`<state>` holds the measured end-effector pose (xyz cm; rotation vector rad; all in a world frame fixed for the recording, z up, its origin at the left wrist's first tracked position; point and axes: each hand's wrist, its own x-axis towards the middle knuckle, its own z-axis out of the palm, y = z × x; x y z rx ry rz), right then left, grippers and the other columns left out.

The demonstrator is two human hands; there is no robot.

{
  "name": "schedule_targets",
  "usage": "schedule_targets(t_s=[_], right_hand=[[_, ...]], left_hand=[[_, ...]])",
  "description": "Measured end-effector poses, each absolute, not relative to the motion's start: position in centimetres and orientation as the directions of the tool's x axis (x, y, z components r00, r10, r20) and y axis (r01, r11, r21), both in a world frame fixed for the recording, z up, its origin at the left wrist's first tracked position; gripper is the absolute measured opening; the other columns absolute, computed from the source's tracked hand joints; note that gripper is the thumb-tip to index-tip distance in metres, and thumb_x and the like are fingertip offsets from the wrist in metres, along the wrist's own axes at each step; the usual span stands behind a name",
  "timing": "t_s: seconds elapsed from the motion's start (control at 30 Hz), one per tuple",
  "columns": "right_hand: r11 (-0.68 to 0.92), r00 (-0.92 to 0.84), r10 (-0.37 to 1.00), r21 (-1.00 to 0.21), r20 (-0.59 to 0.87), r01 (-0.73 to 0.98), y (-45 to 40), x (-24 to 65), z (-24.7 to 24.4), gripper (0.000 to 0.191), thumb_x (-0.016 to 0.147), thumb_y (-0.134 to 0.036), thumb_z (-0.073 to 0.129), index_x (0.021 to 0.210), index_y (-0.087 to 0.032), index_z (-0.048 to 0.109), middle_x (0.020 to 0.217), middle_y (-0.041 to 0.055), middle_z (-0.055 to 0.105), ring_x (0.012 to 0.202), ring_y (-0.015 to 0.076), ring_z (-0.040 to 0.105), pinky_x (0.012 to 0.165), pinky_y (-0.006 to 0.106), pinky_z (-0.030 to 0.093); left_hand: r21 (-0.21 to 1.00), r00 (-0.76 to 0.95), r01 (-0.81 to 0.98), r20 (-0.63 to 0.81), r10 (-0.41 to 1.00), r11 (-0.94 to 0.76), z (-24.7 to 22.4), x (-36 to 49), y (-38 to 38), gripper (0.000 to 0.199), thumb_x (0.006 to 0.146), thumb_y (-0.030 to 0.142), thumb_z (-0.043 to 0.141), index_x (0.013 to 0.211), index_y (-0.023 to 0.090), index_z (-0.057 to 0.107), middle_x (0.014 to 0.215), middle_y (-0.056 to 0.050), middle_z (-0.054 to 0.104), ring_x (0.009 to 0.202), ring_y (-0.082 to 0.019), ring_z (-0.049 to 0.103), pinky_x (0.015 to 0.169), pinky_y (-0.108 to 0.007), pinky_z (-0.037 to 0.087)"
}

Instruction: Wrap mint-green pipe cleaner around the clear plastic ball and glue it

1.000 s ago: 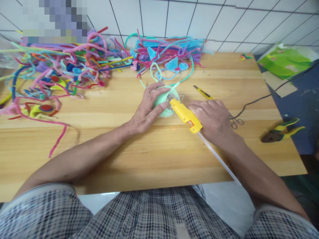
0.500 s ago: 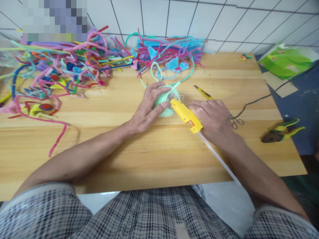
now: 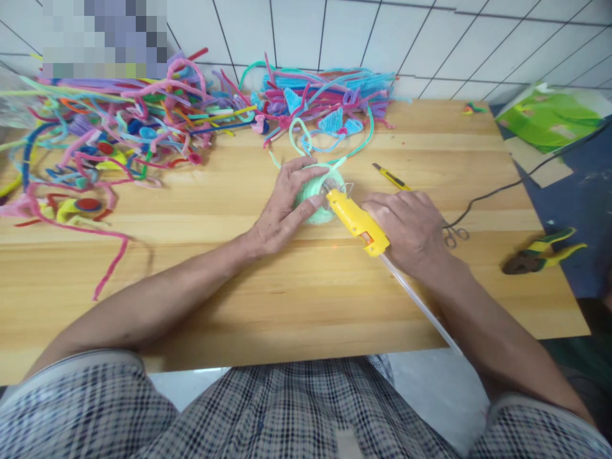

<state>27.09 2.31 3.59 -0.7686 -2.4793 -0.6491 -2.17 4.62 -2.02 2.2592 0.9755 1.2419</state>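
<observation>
A round mint-green coil of pipe cleaner point(image 3: 313, 215) lies on the wooden table in front of me. My left hand point(image 3: 290, 204) holds its left side, thumb and fingers bent around the coil. In my right hand point(image 3: 408, 223) is a yellow hot glue gun point(image 3: 356, 220), its metal nozzle over the middle of the coil. A clear glue stick point(image 3: 415, 299) sticks out of its rear end toward my right forearm. Light green strands point(image 3: 300, 137) reach up from behind the coil.
Colourful pipe cleaners point(image 3: 176, 115) are heaped at the back left, and blue and pink ones point(image 3: 329, 95) stand against the tiled wall. A yellow cutter point(image 3: 391, 177), scissors point(image 3: 456, 237) and pliers point(image 3: 540, 252) lie on the right. A black cable point(image 3: 502, 187) crosses the right edge.
</observation>
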Motion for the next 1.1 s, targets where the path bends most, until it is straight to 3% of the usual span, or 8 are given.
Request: schedule_targets(t_s=[0.3, 0.57, 0.83, 1.1], right_hand=[[0.755, -0.736, 0.48, 0.203, 0.477, 0.624, 2.25, 27.57, 3.23, 0.034, 0.118, -0.039, 0.048, 0.131, -0.021, 0.074, 0.125, 0.0103, 0.085, 0.098, 0.0257, 0.069, 0.085, 0.042, 0.04], [0.728, -0.732, 0.515, 0.224, 0.446, 0.648, 2.26, 27.54, 3.07, 0.035, 0.118, -0.04, 0.045, 0.128, -0.022, 0.074, 0.123, 0.0099, 0.085, 0.096, 0.0254, 0.07, 0.084, 0.041, 0.04], [0.732, -0.746, 0.423, 0.292, 0.514, 0.616, 2.2, 27.22, 3.45, 0.027, 0.117, -0.034, 0.051, 0.125, -0.019, 0.073, 0.117, 0.0098, 0.086, 0.092, 0.0235, 0.069, 0.082, 0.039, 0.04], [0.714, -0.744, 0.498, 0.277, 0.445, 0.643, 2.24, 27.54, 2.99, 0.031, 0.117, -0.037, 0.048, 0.129, -0.022, 0.073, 0.121, 0.0082, 0.085, 0.094, 0.0241, 0.069, 0.084, 0.04, 0.039]], left_hand=[[0.619, 0.374, 0.372, 0.582, 0.722, -0.692, -2.21, -2.22, 4.82, 0.047, 0.119, 0.058, 0.049, 0.163, 0.041, 0.049, 0.167, -0.008, 0.055, 0.164, -0.032, 0.049, 0.14, -0.071, 0.045], [0.631, 0.371, 0.364, 0.577, 0.728, -0.685, -2.08, -2.19, 4.75, 0.046, 0.119, 0.056, 0.049, 0.163, 0.042, 0.051, 0.168, -0.008, 0.055, 0.165, -0.031, 0.05, 0.14, -0.07, 0.046], [0.654, 0.358, 0.363, 0.561, 0.747, -0.664, -1.79, -2.15, 4.47, 0.045, 0.118, 0.057, 0.05, 0.162, 0.05, 0.05, 0.168, -0.007, 0.056, 0.165, -0.03, 0.05, 0.141, -0.069, 0.045], [0.626, 0.372, 0.36, 0.583, 0.722, -0.691, -1.88, -2.22, 4.54, 0.045, 0.12, 0.054, 0.046, 0.164, 0.045, 0.05, 0.168, -0.008, 0.055, 0.165, -0.032, 0.051, 0.141, -0.067, 0.045]])
